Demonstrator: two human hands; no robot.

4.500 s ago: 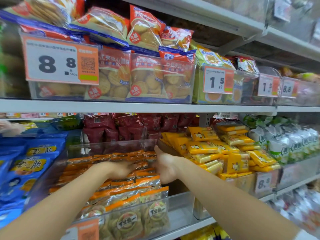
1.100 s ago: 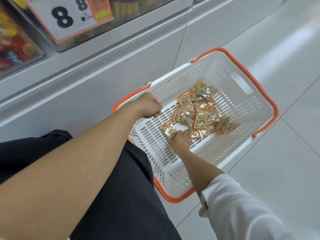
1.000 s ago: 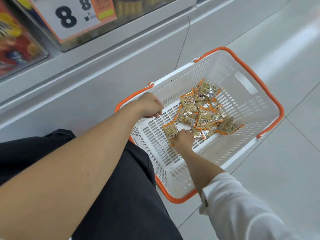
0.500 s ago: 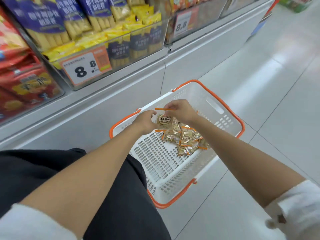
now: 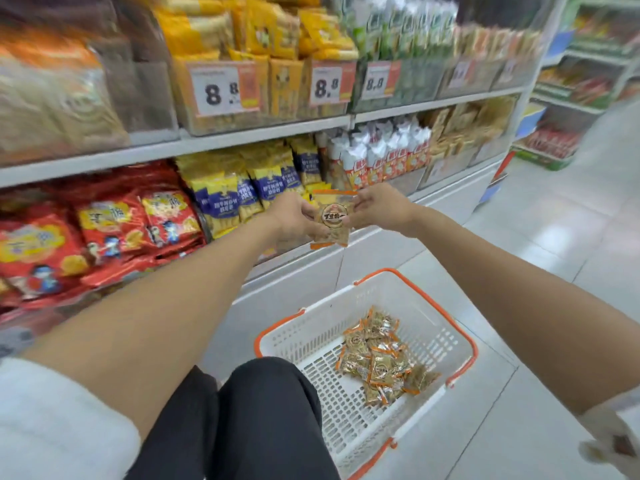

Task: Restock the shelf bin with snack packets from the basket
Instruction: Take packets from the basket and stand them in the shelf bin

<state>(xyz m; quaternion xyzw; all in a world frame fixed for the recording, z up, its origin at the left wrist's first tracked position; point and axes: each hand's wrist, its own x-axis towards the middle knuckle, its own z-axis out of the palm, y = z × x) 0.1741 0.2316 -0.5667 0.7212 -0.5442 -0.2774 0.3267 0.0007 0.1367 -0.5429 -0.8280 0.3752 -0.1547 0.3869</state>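
Both hands pinch one snack packet [image 5: 333, 218] raised above the basket [image 5: 446, 336]: left hand [image 5: 296, 220] on its left edge, right hand [image 5: 377, 207] on its right. Remaining packets [image 5: 379, 360] in basket on floor [image 5: 554, 237].

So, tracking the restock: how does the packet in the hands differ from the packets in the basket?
The held packet is raised, pinched between left hand and right hand; the basket packets lie untouched in the basket. The held packet is upright, label facing; the basket packets are heaped at mixed angles. Both have gold wrappers with orange ends.
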